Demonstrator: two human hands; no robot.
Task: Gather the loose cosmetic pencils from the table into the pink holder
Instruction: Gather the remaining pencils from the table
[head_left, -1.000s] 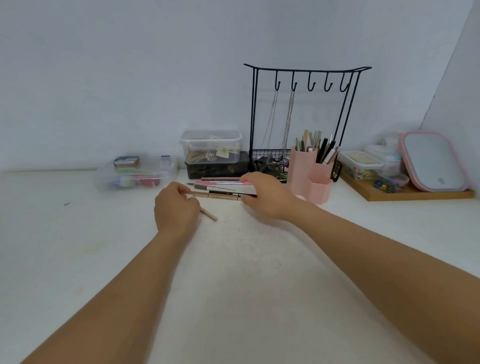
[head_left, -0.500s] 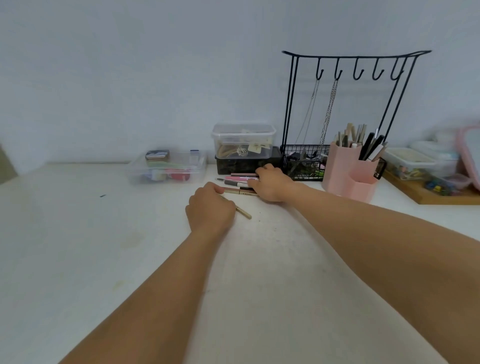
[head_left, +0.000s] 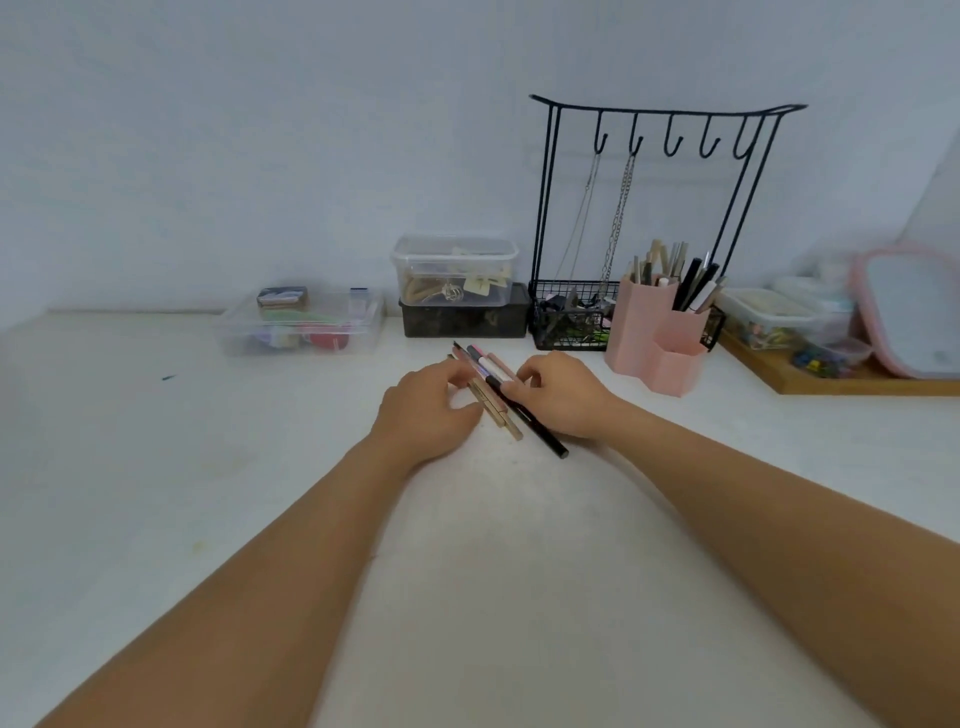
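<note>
Several loose cosmetic pencils (head_left: 496, 387), pink, tan, white and black, lie bunched side by side on the white table (head_left: 519, 571), slanting from far left to near right. My left hand (head_left: 428, 413) holds the bunch from its left side with curled fingers and thumb. My right hand (head_left: 563, 397) grips it from the right, fingertips curled over the pink and black pencils. A long black pencil (head_left: 540, 434) sticks out toward me. The pink holder (head_left: 657, 338), with several pencils and brushes standing in it, is just right of my right hand.
Behind the pencils stand a clear lidded box on a dark box (head_left: 457, 291), a flat clear box (head_left: 301, 325) to the left, and a black wire jewellery stand (head_left: 649, 218) with chains. At the far right are a wooden tray (head_left: 831, 382) with small containers and a pink-framed mirror (head_left: 914, 312).
The pencils, lying crosswise and spread out before, are now swung into one tight slanted bunch between my hands. My left hand's tan pencil has joined it.
</note>
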